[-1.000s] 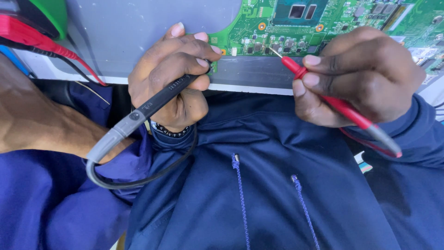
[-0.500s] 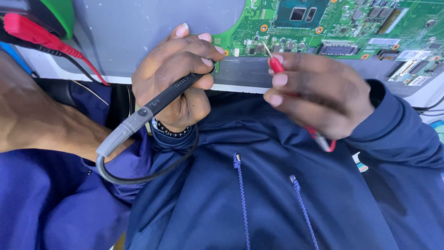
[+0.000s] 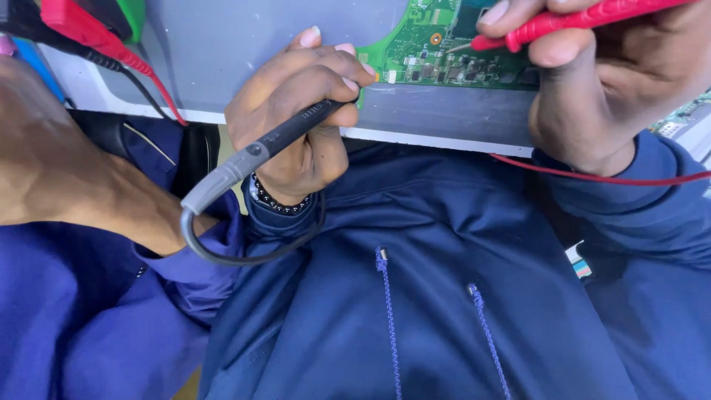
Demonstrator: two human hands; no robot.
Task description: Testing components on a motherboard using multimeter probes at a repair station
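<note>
1. Fingers [image 3: 326,63] of the left hand [image 3: 296,111] are curled tight around a slim black plastic test probe with a grey rubber collar [image 3: 259,152], pinching it like a pen; its tip is hidden behind the fingertips at the near edge of the board.
2. From the grey collar a thin black cable [image 3: 222,255] loops down under the wrist, which wears a dark beaded bracelet [image 3: 278,204].
3. Below both arms lies the person's own navy blue hooded top [image 3: 415,296] with two braided drawstrings [image 3: 385,318].
4. Right hand [image 3: 615,81] grips a red plastic test probe [image 3: 585,18] between thumb and closed fingers, metal tip pointing left onto the board; a thin red wire [image 3: 592,176] runs under that wrist.
5. Beyond the hands, a green printed circuit board crowded with tiny components [image 3: 437,52] rests on the grey worktop [image 3: 244,44].
6. Farthest left, a red plug [image 3: 74,22] with red lead sits beside a green casing [image 3: 133,15]; whether the casing holds anything cannot be told.
</note>
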